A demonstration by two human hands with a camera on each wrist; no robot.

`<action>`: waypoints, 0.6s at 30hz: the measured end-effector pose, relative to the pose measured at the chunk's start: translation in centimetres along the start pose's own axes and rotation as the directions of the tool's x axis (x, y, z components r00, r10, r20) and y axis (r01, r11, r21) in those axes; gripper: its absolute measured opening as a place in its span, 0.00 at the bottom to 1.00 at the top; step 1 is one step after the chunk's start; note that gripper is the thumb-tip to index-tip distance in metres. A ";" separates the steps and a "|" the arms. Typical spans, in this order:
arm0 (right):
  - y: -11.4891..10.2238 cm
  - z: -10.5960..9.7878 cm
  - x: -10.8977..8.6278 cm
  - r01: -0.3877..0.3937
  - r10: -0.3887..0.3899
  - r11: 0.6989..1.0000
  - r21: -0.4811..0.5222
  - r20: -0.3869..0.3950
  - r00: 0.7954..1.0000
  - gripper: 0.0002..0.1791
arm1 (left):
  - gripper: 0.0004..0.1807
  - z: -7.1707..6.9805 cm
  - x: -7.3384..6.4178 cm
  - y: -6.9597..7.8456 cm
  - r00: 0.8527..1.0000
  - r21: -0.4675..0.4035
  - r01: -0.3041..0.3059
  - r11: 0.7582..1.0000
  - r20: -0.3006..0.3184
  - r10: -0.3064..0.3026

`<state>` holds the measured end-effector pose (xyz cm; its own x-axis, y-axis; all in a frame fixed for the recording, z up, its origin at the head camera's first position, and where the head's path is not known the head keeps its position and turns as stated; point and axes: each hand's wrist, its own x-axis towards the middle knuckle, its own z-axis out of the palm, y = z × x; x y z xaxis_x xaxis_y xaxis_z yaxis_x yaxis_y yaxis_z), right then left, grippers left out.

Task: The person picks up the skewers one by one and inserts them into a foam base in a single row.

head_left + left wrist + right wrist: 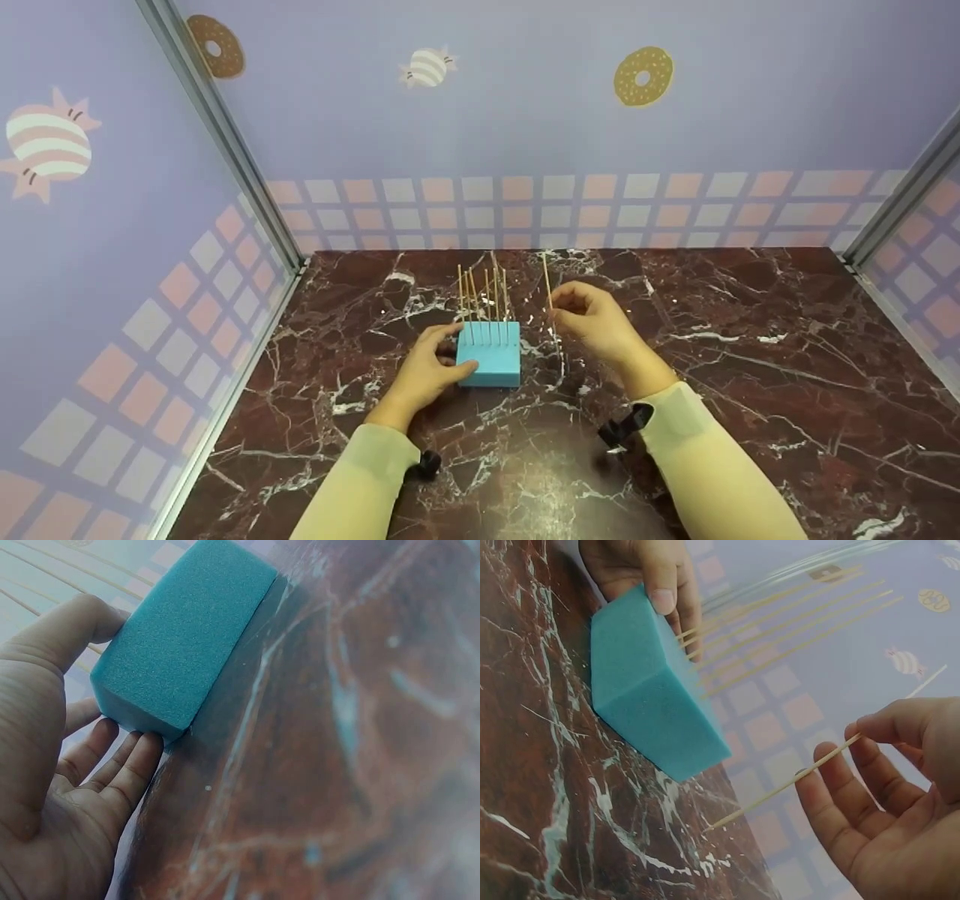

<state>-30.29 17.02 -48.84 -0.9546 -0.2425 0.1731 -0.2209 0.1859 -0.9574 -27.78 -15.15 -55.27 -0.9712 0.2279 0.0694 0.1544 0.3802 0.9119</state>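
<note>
A light blue foam block (488,367) sits on the table, with several thin wooden skewers (496,296) standing upright from its top. My left hand (426,369) grips the block at its left side, thumb on the front top edge and the other fingertips against the side, as the left wrist view shows. To the right of the block, my right hand (600,322) pinches a single loose skewer (765,793) between thumb and fingers. Its pointed end is directed down in the head view, apart from the block.
The table (750,390) has a dark red marbled surface with white veins. Purple walls (525,135) with printed sweets and checks enclose it at the back and sides. Black wrist cameras (626,426) are strapped below both hands.
</note>
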 end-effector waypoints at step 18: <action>-1.1 1.0 0.2 0.027 -0.009 0.980 0.196 -0.090 0.996 0.14 | 0.42 -0.1 0.2 -0.1 1.000 0.012 0.001 1.000 -0.009 -0.001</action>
<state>-30.02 15.86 -47.98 -0.9666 -0.1579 0.2019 -0.2028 -0.0108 -0.9792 -27.98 -15.23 -55.31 -0.9729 0.2199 0.0720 0.1556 0.3914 0.9069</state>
